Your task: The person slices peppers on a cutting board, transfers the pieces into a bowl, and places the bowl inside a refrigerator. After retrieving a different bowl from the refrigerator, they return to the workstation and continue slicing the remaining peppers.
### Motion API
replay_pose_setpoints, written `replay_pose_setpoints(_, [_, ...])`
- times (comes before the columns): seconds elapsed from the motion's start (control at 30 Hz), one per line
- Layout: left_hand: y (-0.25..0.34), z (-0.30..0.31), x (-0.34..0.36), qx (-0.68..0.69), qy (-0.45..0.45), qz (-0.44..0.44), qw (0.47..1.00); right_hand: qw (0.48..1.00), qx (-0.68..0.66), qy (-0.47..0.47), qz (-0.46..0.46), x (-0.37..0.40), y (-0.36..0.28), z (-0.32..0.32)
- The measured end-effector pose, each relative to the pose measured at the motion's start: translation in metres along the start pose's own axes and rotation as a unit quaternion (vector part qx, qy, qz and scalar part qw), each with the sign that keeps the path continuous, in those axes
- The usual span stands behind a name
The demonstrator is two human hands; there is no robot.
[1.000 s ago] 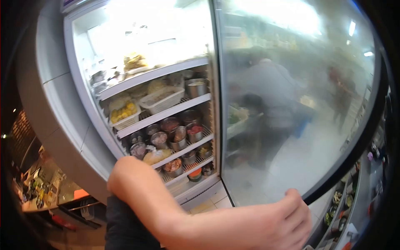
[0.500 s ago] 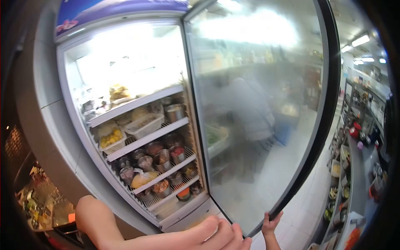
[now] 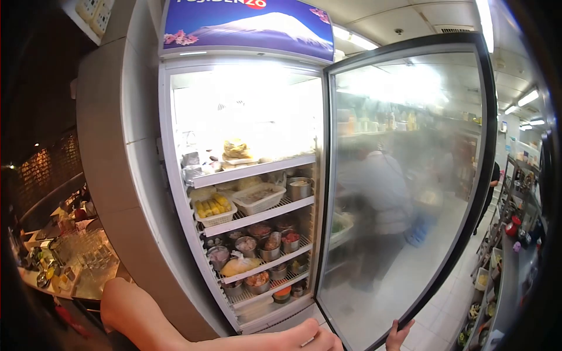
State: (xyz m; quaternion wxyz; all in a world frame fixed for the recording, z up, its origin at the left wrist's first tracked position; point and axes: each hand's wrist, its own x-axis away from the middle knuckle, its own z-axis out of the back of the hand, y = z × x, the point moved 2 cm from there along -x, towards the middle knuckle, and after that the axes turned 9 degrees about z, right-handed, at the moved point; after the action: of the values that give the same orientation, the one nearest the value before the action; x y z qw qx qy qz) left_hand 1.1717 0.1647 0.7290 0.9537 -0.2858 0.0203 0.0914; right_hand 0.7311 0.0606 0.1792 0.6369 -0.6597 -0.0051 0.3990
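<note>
A tall display fridge [image 3: 328,146] stands in front of me with its glass door [image 3: 404,193] swung open to the right. My right hand [image 3: 398,336] grips the lower outer corner of the door's black frame. From the lower left my left arm reaches across, and my left hand [image 3: 310,337] is at the bottom edge of view, fingers curled. Whatever it may hold is cut off. Inside on the shelves are a white basket of yellow food [image 3: 213,207], another white basket [image 3: 260,198], several metal containers [image 3: 270,248] and a yellowish plastic bag [image 3: 239,266].
Through the fogged glass a person in a light top [image 3: 377,184] bends forward. Another person's dark sleeve [image 3: 494,175] shows beyond the door. A counter with containers [image 3: 515,257] runs along the right. At left, past a tiled pillar [image 3: 108,152], glasses [image 3: 93,251] stand on a counter.
My view has tilted up, showing more of the fridge's top sign. Both hands now sit lower in view, the right hand still on the door frame. The door remains open.
</note>
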Motion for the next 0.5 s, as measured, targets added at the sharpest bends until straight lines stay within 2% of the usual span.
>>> replay_pose_setpoints(0.2, [-0.007,0.019,0.025,-0.018,0.022,0.030,0.999,1.000,0.028,-0.008,-0.002,0.005,-0.001,0.001])
replay_pose_setpoints(0.33, [0.005,0.016,0.041,-0.018,-0.009,0.030,0.999,0.998,0.012,-0.055,0.027,0.009,-0.056,0.007])
replay_pose_setpoints(0.37, [0.008,0.011,0.046,-0.026,-0.009,0.039,0.999,0.998,0.013,-0.057,0.023,0.013,-0.045,0.006])
replay_pose_setpoints(0.43, [0.016,-0.006,0.056,-0.034,-0.013,0.046,0.998,0.992,0.071,-0.031,0.101,0.014,-0.015,0.003])
replay_pose_setpoints(0.5, [0.023,-0.024,0.067,0.105,-0.039,0.013,0.994,0.995,0.063,-0.013,0.082,0.018,-0.019,-0.006])
